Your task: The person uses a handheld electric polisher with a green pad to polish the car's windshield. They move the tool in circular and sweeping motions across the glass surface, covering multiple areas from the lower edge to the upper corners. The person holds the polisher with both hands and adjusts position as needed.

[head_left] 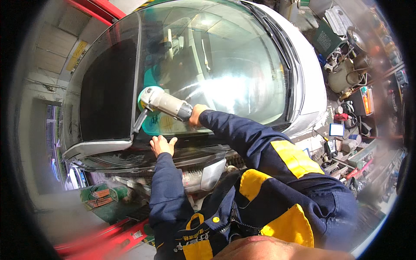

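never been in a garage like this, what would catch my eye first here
The car's big windscreen fills the upper middle, with bright glare on the glass. At its lower left edge the right hand holds a grey polisher whose green pad is against the glass, while the left hand rests flat on the car just below. Tools and cans crowd the floor at the right.

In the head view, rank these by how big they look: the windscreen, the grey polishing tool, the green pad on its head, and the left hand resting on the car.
1. windscreen, by far the largest.
2. grey polishing tool, held in the right hand.
3. left hand and green pad: they look alike, and the pad is partly hidden, so no ranking.
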### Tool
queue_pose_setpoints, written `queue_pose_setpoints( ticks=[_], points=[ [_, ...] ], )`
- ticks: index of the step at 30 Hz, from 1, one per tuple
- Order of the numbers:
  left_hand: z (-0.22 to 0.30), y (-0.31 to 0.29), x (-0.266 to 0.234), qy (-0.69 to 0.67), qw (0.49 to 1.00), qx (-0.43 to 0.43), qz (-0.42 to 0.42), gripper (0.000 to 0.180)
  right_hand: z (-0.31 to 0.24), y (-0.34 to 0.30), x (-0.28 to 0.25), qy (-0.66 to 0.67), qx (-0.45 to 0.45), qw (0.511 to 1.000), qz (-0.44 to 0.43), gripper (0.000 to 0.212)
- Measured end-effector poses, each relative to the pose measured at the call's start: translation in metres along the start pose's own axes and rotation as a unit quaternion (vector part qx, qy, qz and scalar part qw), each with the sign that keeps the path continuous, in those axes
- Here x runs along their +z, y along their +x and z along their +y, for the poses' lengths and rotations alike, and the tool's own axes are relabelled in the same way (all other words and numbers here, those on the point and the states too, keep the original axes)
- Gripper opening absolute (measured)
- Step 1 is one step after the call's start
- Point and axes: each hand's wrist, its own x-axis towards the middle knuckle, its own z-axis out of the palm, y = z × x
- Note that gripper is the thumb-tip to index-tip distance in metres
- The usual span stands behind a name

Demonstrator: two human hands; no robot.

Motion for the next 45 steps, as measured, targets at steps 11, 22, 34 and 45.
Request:
queue_pose_setpoints(
  ticks=[11, 22, 34, 45],
  points=[
    [-0.004, 0.003, -0.003, 0.012, 0.999, 0.037, -0.031, 0.054, 0.122, -0.021, -0.019, -0.001, 0.072, 0.996, 0.047, 0.048],
    [0.0, 0.007, 0.009, 0.026, 0.998, 0.057, -0.024, 0.053, 0.435, -0.092, -0.043, 0.203, 0.218, 0.95, 0.097, 0.048],
    [0.005, 0.008, 0.008, 0.033, 0.998, 0.035, -0.034, 0.053, 0.57, -0.105, -0.001, 0.358, 0.299, 0.875, 0.133, 0.031],
    [-0.007, -0.001, 0.007, -0.022, 0.999, 0.044, -0.004, 0.053, 0.304, -0.05, -0.014, 0.234, 0.161, 0.953, 0.108, 0.04]
  ],
)
